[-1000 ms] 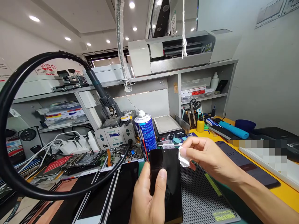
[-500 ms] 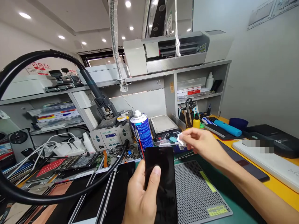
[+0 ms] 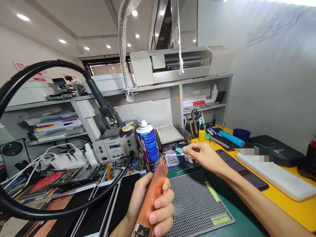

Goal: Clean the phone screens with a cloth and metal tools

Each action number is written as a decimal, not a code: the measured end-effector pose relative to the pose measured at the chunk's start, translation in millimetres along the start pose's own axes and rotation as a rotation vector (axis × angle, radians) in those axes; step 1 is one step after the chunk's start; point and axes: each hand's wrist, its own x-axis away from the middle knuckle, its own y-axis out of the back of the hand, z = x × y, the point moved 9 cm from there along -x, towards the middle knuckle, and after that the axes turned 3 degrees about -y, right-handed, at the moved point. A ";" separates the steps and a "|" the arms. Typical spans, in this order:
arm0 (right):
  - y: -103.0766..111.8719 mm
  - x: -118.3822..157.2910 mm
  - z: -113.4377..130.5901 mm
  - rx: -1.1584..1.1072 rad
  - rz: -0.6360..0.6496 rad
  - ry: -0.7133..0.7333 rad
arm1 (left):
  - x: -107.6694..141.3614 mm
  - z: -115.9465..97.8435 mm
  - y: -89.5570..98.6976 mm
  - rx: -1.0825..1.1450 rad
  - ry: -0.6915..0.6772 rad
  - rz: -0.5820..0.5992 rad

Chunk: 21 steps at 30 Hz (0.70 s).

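My left hand [image 3: 160, 207] grips a phone screen assembly [image 3: 154, 187], fingers wrapped round its edge. The copper-coloured back is turned toward me, with a small dark part at its lower end. Over the back of the mat, my right hand [image 3: 201, 154] pinches the end of a thin white stick [image 3: 174, 154] with a dark tip. Below those fingers is a crumpled white piece [image 3: 189, 160], partly hidden; whether they touch it I cannot tell. Tweezers [image 3: 187, 168] lie just behind the grey perforated mat [image 3: 197, 200].
A blue spray can [image 3: 148, 146] stands beyond my left hand, beside a hot plate [image 3: 171, 136]. A black hose [image 3: 74, 210] loops over phone screens [image 3: 123, 204] at left. On the right lie a dark phone [image 3: 243, 172] and a white oblong device [image 3: 278, 179].
My left hand has turned the screen assembly from its black glass face to its copper back. My right hand has shifted from the crumpled white piece to the end of the stick.
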 end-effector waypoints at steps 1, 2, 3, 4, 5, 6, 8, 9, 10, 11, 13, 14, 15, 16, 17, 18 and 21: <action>-13.4 4.5 5.3 -0.067 0.096 0.003 | 0.1 5.6 -2.2 -0.003 0.055 0.036; -26.7 10.2 11.2 -0.136 0.190 0.006 | 0.7 11.5 -3.9 -0.007 0.111 0.072; -39.1 16.5 17.1 -0.200 0.276 0.008 | 1.4 16.8 -5.2 -0.002 0.160 0.106; -49.9 22.7 22.3 -0.255 0.350 0.008 | 2.3 21.9 -6.5 0.006 0.204 0.143; -58.7 28.3 26.5 -0.301 0.408 0.006 | 3.2 26.5 -8.2 0.016 0.245 0.185; -65.2 32.8 29.1 -0.341 0.450 -0.001 | 3.7 29.6 -9.8 0.024 0.268 0.222; -71.9 38.1 30.4 -0.404 0.489 -0.024 | 2.4 31.2 -12.7 0.032 0.260 0.272; -72.5 39.2 29.6 -0.429 0.491 -0.037 | 1.1 30.9 -13.6 0.025 0.245 0.276; -71.7 39.5 28.2 -0.448 0.486 -0.050 | -0.3 30.1 -14.0 0.013 0.229 0.265; -70.1 39.4 26.7 -0.463 0.479 -0.061 | -1.5 28.7 -14.0 0.003 0.213 0.241; -65.6 38.3 23.9 -0.486 0.460 -0.077 | -2.0 23.9 -12.9 -0.033 0.183 0.179; -62.8 37.3 22.6 -0.497 0.447 -0.084 | -1.0 20.7 -11.8 -0.058 0.171 0.149; -60.0 36.2 21.3 -0.509 0.432 -0.092 | 1.0 18.3 -11.3 -0.088 0.174 0.134; -57.0 35.0 20.0 -0.523 0.416 -0.101 | 3.8 17.4 -10.6 -0.116 0.198 0.125; -54.1 33.9 18.9 -0.540 0.402 -0.111 | 6.9 16.7 -9.2 -0.141 0.226 0.115; -51.7 33.0 18.0 -0.558 0.392 -0.122 | 9.7 15.9 -6.9 -0.164 0.247 0.102; -49.9 33.6 17.4 -0.616 0.423 -0.163 | 11.8 4.7 -2.0 -0.226 0.149 0.073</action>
